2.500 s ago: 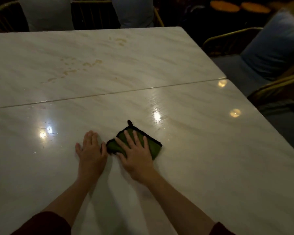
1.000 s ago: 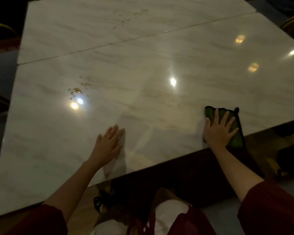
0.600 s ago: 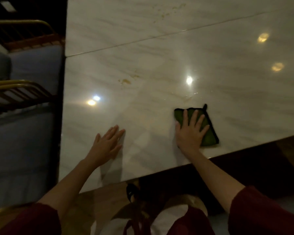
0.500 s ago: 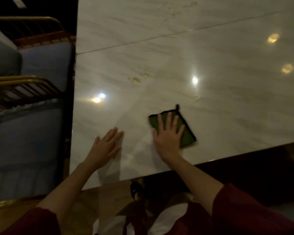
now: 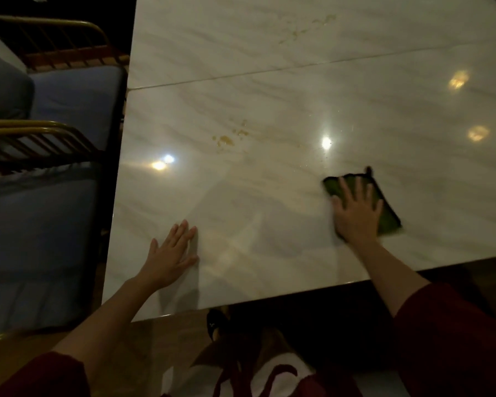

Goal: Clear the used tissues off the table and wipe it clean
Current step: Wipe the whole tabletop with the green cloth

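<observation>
**Both hands flat on the table, green cloth under the right one**

Nearest the viewer, below the table's (image 5: 269, 90) near edge, dark red sleeves (image 5: 455, 339) cover both forearms and a black shoe (image 5: 214, 323) stands on the floor just short of that edge.

On the table, close to its near left corner, the left hand (image 5: 171, 255) lies palm down. Its fingers (image 5: 184, 230) are straight and close together, touching the pale marble top and holding nothing.

Further right along the same near edge, the right hand (image 5: 355, 213) presses flat on a folded green cloth (image 5: 388, 217) with a dark border. Its fingers (image 5: 364, 187) are spread and straight, not curled round the cloth, which shows past the fingertips and on the hand's right side. The cloth's outline is slightly blurred.

Toward the middle of the table, between the two hands and beyond them, sits a patch of yellowish stains (image 5: 225, 141), apart from both hands and the cloth. Bright lamp reflections dot the glossy top around it.

Beyond that a seam (image 5: 241, 75) crosses the table, and fainter yellowish marks (image 5: 307, 27) lie on the far slab.

Along the table's left side stand two chairs with blue cushions, one near (image 5: 40, 239) and one far (image 5: 75, 93), both with brass-coloured frames.
</observation>
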